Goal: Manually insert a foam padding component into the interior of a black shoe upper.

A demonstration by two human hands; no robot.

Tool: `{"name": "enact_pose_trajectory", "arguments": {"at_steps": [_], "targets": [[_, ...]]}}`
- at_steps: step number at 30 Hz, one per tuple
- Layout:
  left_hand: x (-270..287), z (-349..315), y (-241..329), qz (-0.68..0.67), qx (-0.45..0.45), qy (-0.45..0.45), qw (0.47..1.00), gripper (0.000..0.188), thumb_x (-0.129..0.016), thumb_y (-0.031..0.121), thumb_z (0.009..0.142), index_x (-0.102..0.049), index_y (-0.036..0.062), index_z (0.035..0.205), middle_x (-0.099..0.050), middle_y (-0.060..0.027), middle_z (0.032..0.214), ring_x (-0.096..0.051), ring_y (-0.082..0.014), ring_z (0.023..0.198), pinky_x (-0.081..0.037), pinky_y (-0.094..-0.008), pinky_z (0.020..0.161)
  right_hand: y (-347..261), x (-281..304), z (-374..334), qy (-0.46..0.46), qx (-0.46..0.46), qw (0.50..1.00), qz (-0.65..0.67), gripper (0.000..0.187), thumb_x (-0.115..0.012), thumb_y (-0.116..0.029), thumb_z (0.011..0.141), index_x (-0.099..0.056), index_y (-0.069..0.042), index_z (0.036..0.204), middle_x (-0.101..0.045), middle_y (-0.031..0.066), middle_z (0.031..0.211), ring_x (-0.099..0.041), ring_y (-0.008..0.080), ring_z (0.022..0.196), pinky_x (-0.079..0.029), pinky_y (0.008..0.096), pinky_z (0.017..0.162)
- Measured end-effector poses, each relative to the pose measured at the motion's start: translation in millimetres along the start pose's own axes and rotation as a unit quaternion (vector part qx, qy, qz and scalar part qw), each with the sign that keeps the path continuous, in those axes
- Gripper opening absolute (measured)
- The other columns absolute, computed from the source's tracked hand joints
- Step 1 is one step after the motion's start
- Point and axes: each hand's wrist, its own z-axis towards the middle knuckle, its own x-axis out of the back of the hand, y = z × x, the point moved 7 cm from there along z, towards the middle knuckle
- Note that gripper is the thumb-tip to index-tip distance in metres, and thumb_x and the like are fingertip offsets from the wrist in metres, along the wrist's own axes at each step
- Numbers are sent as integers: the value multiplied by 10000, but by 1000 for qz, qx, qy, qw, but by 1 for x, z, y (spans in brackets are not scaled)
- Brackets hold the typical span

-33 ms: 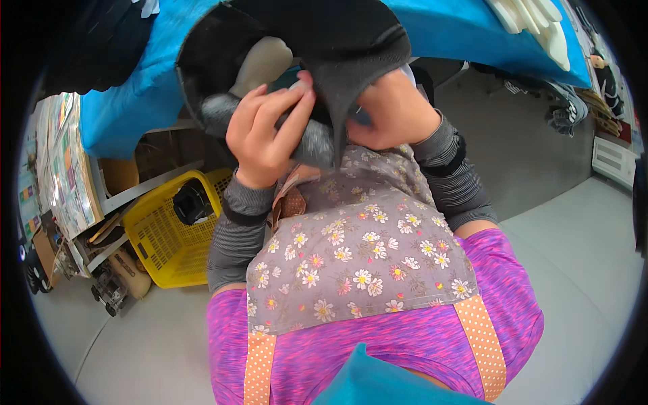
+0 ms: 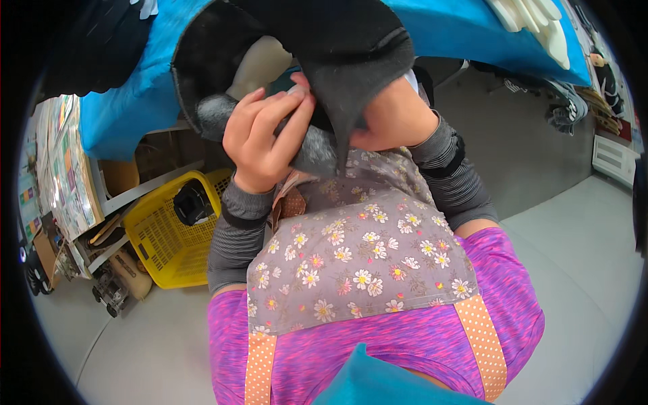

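Observation:
Both my hands are at a large, soft black piece (image 2: 364,74) held up at the table edge; it looks like fabric or leather, and I cannot make out its exact kind. My left hand (image 2: 260,148) is closed on its grey, fuzzy-looking edge (image 2: 317,152), fingertips pressed together near the middle. On the other side my right hand (image 2: 395,118) grips the piece from behind a hanging flap, which covers most of its fingers. Just beyond my left fingers, a smooth beige rounded form (image 2: 262,64) shows inside the black piece, with a bit of teal beside it.
A blue-covered table (image 2: 466,34) runs across the far side. White foot-shaped forms (image 2: 533,23) lie on it at right, dark cloth (image 2: 101,47) at left. A yellow plastic basket (image 2: 169,236) with a black item stands low at left, near stacked boards (image 2: 74,162).
The black piece has shifted slightly, its flap now reaching lower and hiding more of my right fingers. My left hand has moved a little to the left.

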Motion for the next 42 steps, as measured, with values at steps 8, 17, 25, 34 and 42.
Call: {"name": "enact_pose_trajectory", "arguments": {"at_steps": [8,17,25,34,42], "targets": [[-40,-13,-31,-14,29,-29,999,390,-606,4,592,-662,58,974,-621,-46,939,-592,-239,804,-483,-331,679,53,-35,1,-3,40,978,-205,397,-705,-223,683,-629,-164,1069,-606,22,1084,-536,223,1056,-339,440,965],[-61,-31,-69,-85,191,-41,977,353,-633,17,596,-657,61,945,-659,-93,949,-623,-287,830,-506,-346,735,68,-47,0,14,17,985,-172,341,-720,-253,677,-661,-97,975,-630,46,997,-554,245,1008,-327,462,975],[-91,-15,-111,-296,339,-265,853,230,-714,178,751,-662,-15,866,-665,-120,697,-622,-147,613,-467,-279,571,89,-60,7,49,-45,997,-30,194,-669,-222,742,-667,-43,818,-635,106,837,-575,268,951,-384,454,961],[-128,-49,-126,-519,544,-260,606,256,-643,102,796,-653,-8,1027,-665,-39,917,-620,-107,793,-487,-227,722,127,-80,10,40,-299,931,206,259,-688,-237,739,-676,19,779,-584,170,599,-565,267,514,-448,325,520],[-122,-55,-113,-462,615,-209,604,213,-635,121,808,-667,-30,955,-672,-45,846,-628,-99,711,-495,-219,647,129,-77,13,-52,-382,892,238,250,-663,-178,712,-621,65,756,-575,216,653,-577,330,592,-469,364,598]]}}
